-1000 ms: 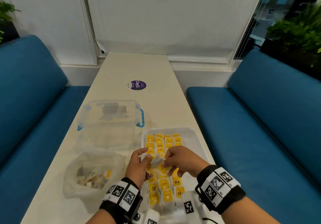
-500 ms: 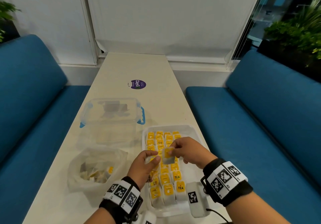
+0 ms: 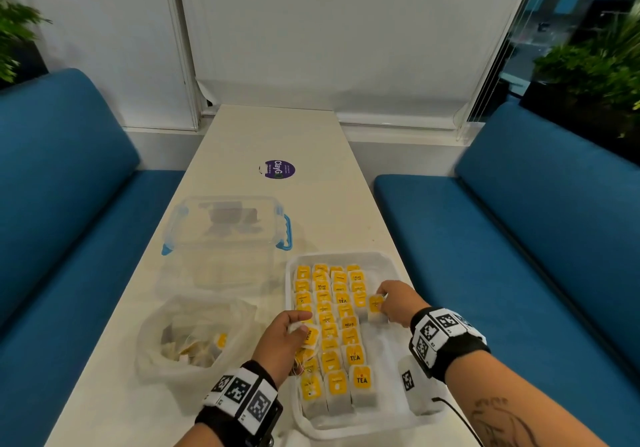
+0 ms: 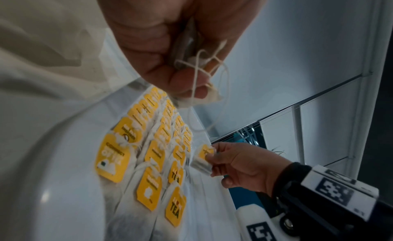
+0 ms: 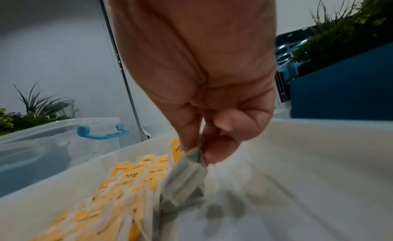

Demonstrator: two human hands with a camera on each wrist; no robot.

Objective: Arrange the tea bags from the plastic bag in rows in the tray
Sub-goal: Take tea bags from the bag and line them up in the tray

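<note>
Over the white tray (image 3: 398, 266) on the bench (image 3: 304, 141), our right hand (image 3: 398, 302) pinches a single tea bag (image 3: 375, 306) just right of the yellow-tagged rows of tea bags (image 3: 329, 328). Our left hand (image 3: 282, 342) grips a small bunch of tea bags (image 4: 191, 47), strings dangling, at the tray's left edge. The plastic bag (image 3: 194, 335) sits to the left, some bags inside, with a clear lidded box (image 3: 225, 235) behind it.

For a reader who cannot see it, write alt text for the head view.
The right hand pinches a yellow-tagged tea bag beside rows of tea bags in a white tray, while the left hand holds more tea bags. A plastic bag and clear lidded box sit left of the tray.
</note>
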